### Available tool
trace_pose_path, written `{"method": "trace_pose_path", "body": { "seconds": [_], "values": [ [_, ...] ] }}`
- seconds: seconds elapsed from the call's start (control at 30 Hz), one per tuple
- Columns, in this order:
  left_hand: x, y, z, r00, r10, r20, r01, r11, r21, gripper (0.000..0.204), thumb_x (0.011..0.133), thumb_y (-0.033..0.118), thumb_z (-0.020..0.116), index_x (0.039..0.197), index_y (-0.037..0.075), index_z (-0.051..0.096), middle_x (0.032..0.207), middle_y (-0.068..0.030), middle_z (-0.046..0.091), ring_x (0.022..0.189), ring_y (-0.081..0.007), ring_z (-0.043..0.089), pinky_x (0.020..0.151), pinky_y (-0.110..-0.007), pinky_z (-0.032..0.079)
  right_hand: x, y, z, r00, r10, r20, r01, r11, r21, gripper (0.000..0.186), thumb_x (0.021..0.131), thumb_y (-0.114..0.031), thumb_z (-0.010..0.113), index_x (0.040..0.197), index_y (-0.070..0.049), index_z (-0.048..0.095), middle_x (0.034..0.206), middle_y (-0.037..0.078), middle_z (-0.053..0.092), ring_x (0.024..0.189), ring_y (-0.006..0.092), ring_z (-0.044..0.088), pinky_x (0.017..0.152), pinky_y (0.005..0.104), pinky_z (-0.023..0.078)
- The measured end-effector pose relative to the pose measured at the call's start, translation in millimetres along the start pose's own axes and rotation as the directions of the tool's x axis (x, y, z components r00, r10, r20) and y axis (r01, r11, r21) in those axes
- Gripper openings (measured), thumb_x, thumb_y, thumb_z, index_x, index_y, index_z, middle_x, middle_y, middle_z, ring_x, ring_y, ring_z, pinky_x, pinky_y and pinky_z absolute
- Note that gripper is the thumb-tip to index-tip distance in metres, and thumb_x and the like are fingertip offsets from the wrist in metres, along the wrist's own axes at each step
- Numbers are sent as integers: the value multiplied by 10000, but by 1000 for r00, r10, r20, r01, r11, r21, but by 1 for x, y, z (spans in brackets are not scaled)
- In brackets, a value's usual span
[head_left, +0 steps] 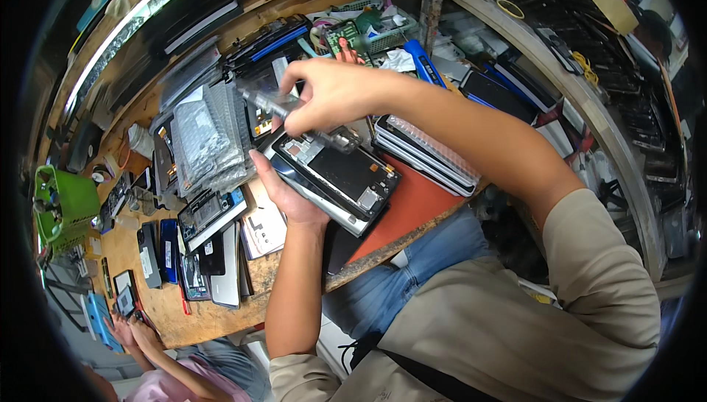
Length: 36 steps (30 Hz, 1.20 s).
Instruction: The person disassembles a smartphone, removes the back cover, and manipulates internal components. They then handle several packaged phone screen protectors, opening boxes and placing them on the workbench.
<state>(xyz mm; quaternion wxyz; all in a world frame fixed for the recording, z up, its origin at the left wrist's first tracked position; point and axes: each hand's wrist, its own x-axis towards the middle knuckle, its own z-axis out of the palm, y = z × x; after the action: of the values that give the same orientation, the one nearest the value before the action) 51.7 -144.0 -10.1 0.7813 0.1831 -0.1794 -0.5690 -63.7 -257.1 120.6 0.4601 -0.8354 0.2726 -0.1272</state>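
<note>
My left hand (294,199) is closed around the edge of a small stack of phone parts, its thumb along the left side. On top lies an opened phone frame (342,174) with a black inner face and small metal and orange pieces. A silver-edged slab shows beneath it. Above the stack's upper end, my right hand (331,93) pinches a thin, dark, partly see-through phone-part-like piece (261,100), smeared by motion. Its kind is hard to make out. Under the stack, a red-brown mat (412,199) covers the bench edge.
Bubble-wrapped packs (210,133) are piled left of my hands. Several phones (169,251) lie farther left, near a green basket (66,207). Silver slabs (427,155) are stacked at right. A co-worker's hands (132,332) work at lower left. A metal post (432,4) rises behind.
</note>
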Motion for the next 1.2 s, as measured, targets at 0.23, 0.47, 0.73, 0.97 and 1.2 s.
{"method": "trace_pose_path", "body": {
  "seconds": [0.23,0.47,0.73,0.97,1.2],
  "values": [
    [-2,-6,1,995,98,9,-98,994,-54,792,1075,716,288,1610,140,381,1488,-164,566,1348,-329,577,1134,-492,488,-52,10,5,997,-65,-30,62,994,-89,570,857,-216,773,1320,40,561,1004,166,712,863,210,700,762,338,549],
    [-4,-3,-2,968,240,74,-245,966,82,700,1116,625,280,1573,112,414,1374,-141,641,1237,-280,644,1082,-444,513,-68,19,60,941,-311,-134,190,813,-550,720,771,-331,812,1279,92,528,1097,347,611,1021,496,671,914,518,567],
    [-7,-5,9,985,155,-71,-151,987,58,727,1099,648,320,1573,104,409,1387,-148,613,1287,-302,609,1107,-469,498,-54,24,22,990,-126,-55,107,959,-263,602,756,-274,761,1227,75,624,947,232,767,882,398,759,807,454,597],
    [-4,-11,-2,988,132,-84,-130,991,26,640,1113,614,331,1482,121,504,1303,-88,661,1179,-239,661,1033,-414,534,-54,31,36,966,-256,-38,214,872,-440,714,756,-382,849,1217,90,574,1076,297,708,1030,447,709,886,497,570],
    [-3,-8,-7,989,115,-92,-111,993,47,676,1107,628,319,1521,118,480,1331,-99,647,1218,-259,640,1067,-438,511,-48,29,27,993,-114,33,119,927,-356,616,793,-265,791,1262,69,571,1074,256,713,967,379,727,841,449,580]
  ]
}}
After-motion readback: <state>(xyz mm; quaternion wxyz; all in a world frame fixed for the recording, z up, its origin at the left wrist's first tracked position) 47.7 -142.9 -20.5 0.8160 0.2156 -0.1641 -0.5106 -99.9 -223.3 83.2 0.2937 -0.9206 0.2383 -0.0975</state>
